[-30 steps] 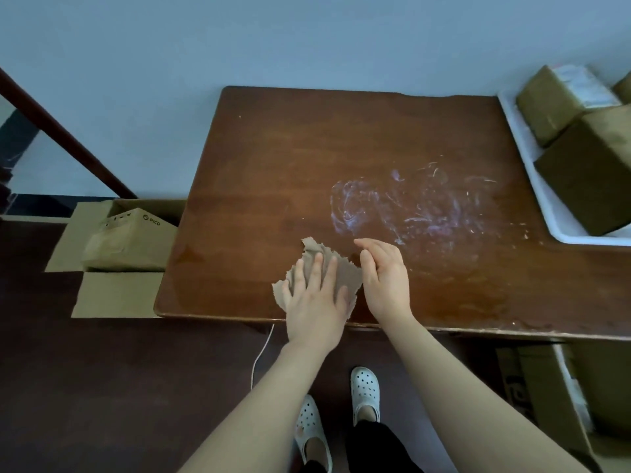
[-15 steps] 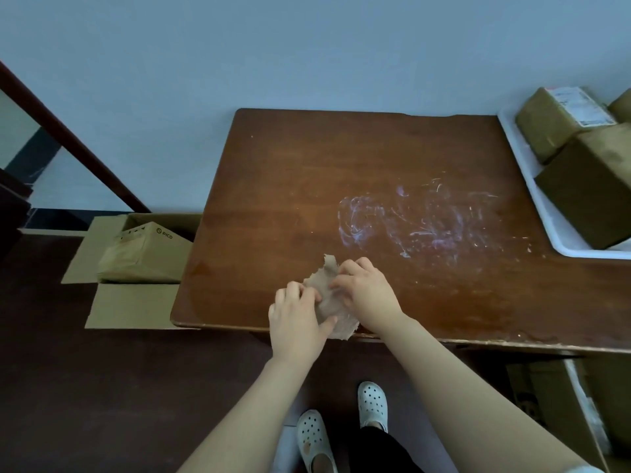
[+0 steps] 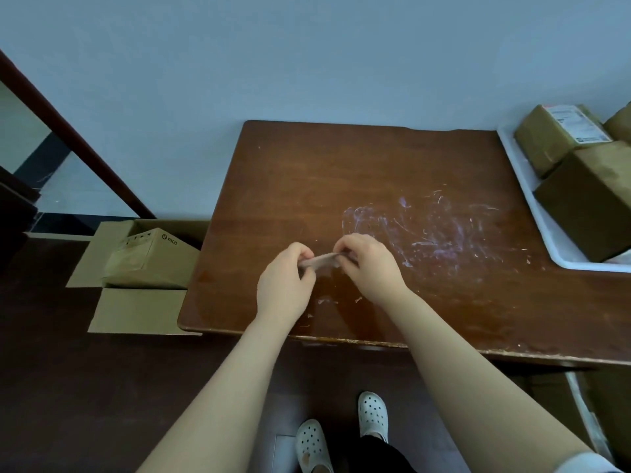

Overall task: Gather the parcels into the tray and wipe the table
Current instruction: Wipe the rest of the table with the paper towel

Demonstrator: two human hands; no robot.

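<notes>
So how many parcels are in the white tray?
3: a labelled parcel at the back, a big parcel in front, and a cut-off parcel at the frame's edge. More may be hidden.

Readable text: one brand mark

You can read "PICO" on the cardboard box (image 3: 155, 256) left of the table; the parcel's shipping label (image 3: 577, 124) in the tray is too small to read.

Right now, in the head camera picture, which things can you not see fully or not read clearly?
- Tray: cut off by the right edge, so its full extent and the number of parcels stay unknown.
- Label on the far parcel: print too small to read.
- Cloth: mostly hidden inside the left hand and right hand; its shape is unclear.
- Under the table: boxes at the lower right are dark and cut off.
</notes>
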